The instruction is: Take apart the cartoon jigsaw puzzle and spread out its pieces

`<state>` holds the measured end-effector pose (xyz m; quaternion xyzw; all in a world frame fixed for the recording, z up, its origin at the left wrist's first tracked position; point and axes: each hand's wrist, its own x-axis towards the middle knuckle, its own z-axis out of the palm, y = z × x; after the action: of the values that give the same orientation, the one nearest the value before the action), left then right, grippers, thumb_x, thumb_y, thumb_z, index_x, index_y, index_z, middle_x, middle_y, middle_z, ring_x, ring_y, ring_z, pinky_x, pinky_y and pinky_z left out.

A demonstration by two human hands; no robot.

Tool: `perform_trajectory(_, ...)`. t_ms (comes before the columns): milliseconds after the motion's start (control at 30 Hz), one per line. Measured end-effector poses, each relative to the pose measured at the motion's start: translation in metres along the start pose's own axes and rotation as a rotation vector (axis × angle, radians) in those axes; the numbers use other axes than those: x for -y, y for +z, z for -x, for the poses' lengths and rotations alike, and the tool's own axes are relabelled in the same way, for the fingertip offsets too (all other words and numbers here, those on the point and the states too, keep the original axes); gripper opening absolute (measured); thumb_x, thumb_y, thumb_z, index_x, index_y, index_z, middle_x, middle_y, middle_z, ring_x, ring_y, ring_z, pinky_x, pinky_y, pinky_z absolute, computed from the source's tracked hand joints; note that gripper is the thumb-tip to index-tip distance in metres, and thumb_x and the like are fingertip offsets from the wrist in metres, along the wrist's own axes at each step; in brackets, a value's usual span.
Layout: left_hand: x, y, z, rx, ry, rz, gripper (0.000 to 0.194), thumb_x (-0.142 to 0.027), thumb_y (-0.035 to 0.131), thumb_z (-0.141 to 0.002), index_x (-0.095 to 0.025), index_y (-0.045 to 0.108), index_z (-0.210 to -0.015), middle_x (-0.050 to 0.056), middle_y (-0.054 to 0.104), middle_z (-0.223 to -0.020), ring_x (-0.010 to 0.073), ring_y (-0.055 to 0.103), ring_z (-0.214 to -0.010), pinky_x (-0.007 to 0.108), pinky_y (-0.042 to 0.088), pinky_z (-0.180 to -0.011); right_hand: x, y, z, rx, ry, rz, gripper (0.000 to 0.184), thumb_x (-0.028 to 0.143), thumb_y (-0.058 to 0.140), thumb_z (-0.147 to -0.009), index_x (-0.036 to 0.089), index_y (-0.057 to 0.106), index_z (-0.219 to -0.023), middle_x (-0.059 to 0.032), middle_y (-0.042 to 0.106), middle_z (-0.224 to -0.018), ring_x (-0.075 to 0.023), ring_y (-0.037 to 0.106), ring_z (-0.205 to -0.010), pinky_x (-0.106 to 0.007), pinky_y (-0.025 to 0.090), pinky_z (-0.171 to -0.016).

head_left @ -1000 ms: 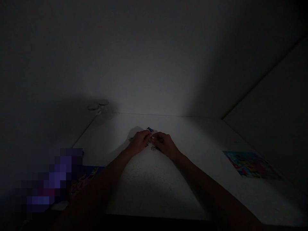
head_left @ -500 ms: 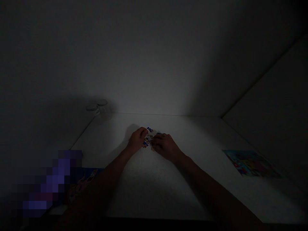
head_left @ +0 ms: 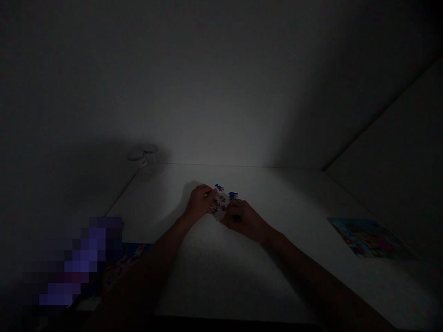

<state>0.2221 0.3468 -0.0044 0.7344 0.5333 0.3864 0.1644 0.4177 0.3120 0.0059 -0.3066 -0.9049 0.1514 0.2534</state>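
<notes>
The room is very dark, with a patch of light on a white table [head_left: 214,258]. A small cluster of colourful jigsaw pieces [head_left: 218,203], blue, white and orange, lies in the middle of the table. My left hand [head_left: 200,203] rests at the left edge of the cluster with fingers curled onto the pieces. My right hand [head_left: 242,219] sits at the cluster's near right side, knuckles up, fingers bent down onto the pieces. Whether either hand pinches a single piece is too dim to make out.
Two small white-lidded jars [head_left: 143,157] stand at the table's far left corner by the wall. A colourful picture sheet [head_left: 368,237] lies at the right. Another colourful printed item [head_left: 126,265] lies at the near left, beside a blurred patch.
My hands have drawn apart, the right one sliding nearer and rightward, so more of the piece cluster shows between them. The view has shifted slightly.
</notes>
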Motion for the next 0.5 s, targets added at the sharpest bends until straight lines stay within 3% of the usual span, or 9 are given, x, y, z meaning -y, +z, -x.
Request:
perform_trajectory(133, 0.0, 0.0, 0.005, 0.086, 0.101, -0.064, 0.022, -0.032, 0.054, -0.089, -0.021, 0.07, -0.077, 0.003, 0.069, -0.087, 0.0184, 0.059, -0.09, 0.034, 0.041, -0.09, -0.006, 0.004, 0.002, -0.046, 0.103, 0.068, 0.015, 0.037, 0.069, -0.081, 0.022, 0.066, -0.078, -0.0041, 0.066, -0.088, -0.0231, 0.058, -0.091, -0.037, 0.041, -0.08)
perform_trajectory(267, 0.002, -0.009, 0.014, 0.134, 0.147, -0.117, 0.019, -0.03, 0.054, -0.09, -0.024, 0.072, -0.091, 0.005, 0.069, -0.109, 0.0214, 0.056, -0.107, 0.041, 0.036, -0.1, -0.027, -0.001, 0.004, -0.139, 0.204, 0.135, 0.013, 0.03, 0.065, -0.083, 0.02, 0.066, -0.09, -0.007, 0.066, -0.092, -0.0231, 0.058, -0.09, -0.038, 0.043, -0.082)
perform_trajectory(367, 0.006, -0.018, 0.021, 0.182, 0.161, -0.152, 0.02, -0.028, 0.053, -0.09, -0.026, 0.071, -0.097, 0.004, 0.067, -0.115, 0.0215, 0.055, -0.111, 0.041, 0.037, -0.101, -0.04, -0.006, 0.01, -0.138, 0.221, 0.114, 0.026, 0.035, 0.068, -0.081, 0.018, 0.065, -0.101, -0.0097, 0.064, -0.1, -0.0245, 0.058, -0.097, -0.038, 0.045, -0.085)
perform_trajectory(500, 0.009, -0.025, 0.027, 0.238, 0.17, -0.202, 0.023, -0.026, 0.067, -0.079, -0.027, 0.069, -0.102, 0.005, 0.063, -0.12, 0.025, 0.052, -0.116, 0.045, 0.035, -0.102, -0.048, -0.007, 0.018, -0.052, 0.225, 0.134, 0.047, 0.045, 0.077, -0.071, 0.021, 0.064, -0.11, -0.0108, 0.062, -0.108, -0.0277, 0.057, -0.101, -0.041, 0.046, -0.086)
